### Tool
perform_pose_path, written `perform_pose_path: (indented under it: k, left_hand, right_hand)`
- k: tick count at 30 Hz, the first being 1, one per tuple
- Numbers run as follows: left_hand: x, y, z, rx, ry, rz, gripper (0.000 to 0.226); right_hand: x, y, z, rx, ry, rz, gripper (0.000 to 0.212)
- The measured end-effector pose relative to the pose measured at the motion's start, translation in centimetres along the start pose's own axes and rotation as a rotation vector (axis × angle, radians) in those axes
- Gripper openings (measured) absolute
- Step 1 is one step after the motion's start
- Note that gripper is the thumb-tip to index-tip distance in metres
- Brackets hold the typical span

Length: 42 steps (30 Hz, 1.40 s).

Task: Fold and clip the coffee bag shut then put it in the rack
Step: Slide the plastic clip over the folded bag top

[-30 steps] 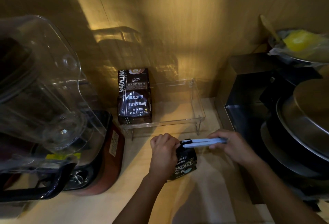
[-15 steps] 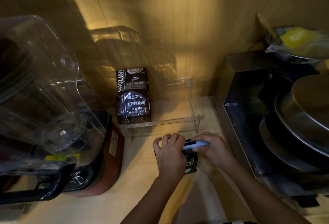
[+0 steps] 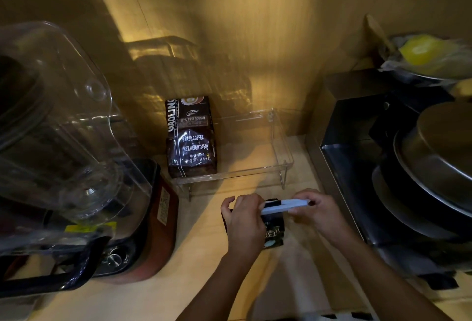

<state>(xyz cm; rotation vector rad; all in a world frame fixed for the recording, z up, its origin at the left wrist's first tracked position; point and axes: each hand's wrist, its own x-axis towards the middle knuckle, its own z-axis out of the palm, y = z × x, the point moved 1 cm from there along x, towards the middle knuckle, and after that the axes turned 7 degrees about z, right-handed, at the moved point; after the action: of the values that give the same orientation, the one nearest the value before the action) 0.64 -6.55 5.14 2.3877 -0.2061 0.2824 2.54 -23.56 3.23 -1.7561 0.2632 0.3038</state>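
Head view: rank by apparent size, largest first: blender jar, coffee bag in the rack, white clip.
1. blender jar, though nearness to the camera inflates it
2. coffee bag in the rack
3. white clip, partly covered by fingers

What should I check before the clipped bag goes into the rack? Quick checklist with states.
1. Clip across the coffee bag top: ok.
2. Clip fully snapped shut: cannot tell.
3. Left hand holding the bag: ok.
4. Right hand on the clip's end: ok.
5. Free space in the clear rack right of the other coffee bag: ok.
6. Bag in rack: not ok, it is on the counter.
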Motion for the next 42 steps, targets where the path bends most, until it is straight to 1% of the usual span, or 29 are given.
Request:
perform_pose_path:
  k: [3,7,9,12,14,17,20,24,28,30,33,35,38,41,42]
  left_hand:
    - [0.2,0.0,0.0,0.024,-0.041,-0.002,0.019]
    - [0.2,0.3,0.2,0.035,-0.054,-0.08,0.022]
    - [0.3,0.2,0.0,0.007,-0.042,-0.09,0.021]
    - [0.4,-0.2,-0.3,-0.039,-0.019,-0.063,0.018]
    - [0.2,-0.2,-0.3,-0.043,-0.004,-0.049,0.017]
    - [0.1,-0.2,-0.2,-0.029,0.001,-0.049,0.016]
    - [0.3,-0.2,-0.2,-0.008,-0.05,-0.015,0.014]
    - [0.3,0.0,-0.2,0.015,-0.059,0.031,0.012]
    - [0.3,0.1,-0.3,-0.008,-0.004,0.055,0.016]
    - [0.2,0.1,-0.4,-0.009,-0.007,0.083,0.017]
    - [-0.1,0.4,-0.6,-0.007,-0.042,0.138,0.023]
    - [-0.2,0.3,-0.7,0.0,-0.067,0.153,0.027]
    - [-0.3,-0.2,-1.0,0.014,-0.11,0.168,0.013]
    - [0.1,-0.9,-1.8,0.109,-0.196,0.19,0.029]
    - [0.3,-1.2,-2.1,0.162,-0.224,0.209,0.029]
  right_hand:
    - [-0.1,-0.4,1.2,0.109,0.001,0.001,0.024]
    - [-0.2,-0.5,3.2,0.188,-0.02,0.042,0.02]
    - [0.0,-0.6,3.4,0.18,-0.042,0.046,0.019]
    - [0.1,-0.4,2.4,0.164,-0.121,0.066,0.019]
    - [0.2,0.0,1.5,0.176,-0.144,0.081,0.02]
    - [0.2,0.6,1.1,0.236,-0.112,0.091,0.021]
    - [-0.2,0.8,1.8,0.283,-0.043,0.078,0.023]
    - [-0.9,0.7,3.3,0.457,-0.042,0.072,0.022]
    - [-0.9,0.3,3.6,0.375,-0.041,0.056,0.022]
    - [-0.9,0.2,3.6,0.316,-0.059,0.049,0.022]
    - [-0.7,0.3,3.9,0.148,-0.067,-0.003,0.027]
    - [-0.5,0.5,4.0,0.087,-0.052,-0.018,0.03]
    - [-0.4,0.4,3.9,0.085,-0.03,-0.03,0.028]
    - [-0.2,0.3,3.6,0.054,-0.024,-0.048,0.028]
    - [-0.2,0.2,3.5,0.05,-0.026,-0.048,0.029]
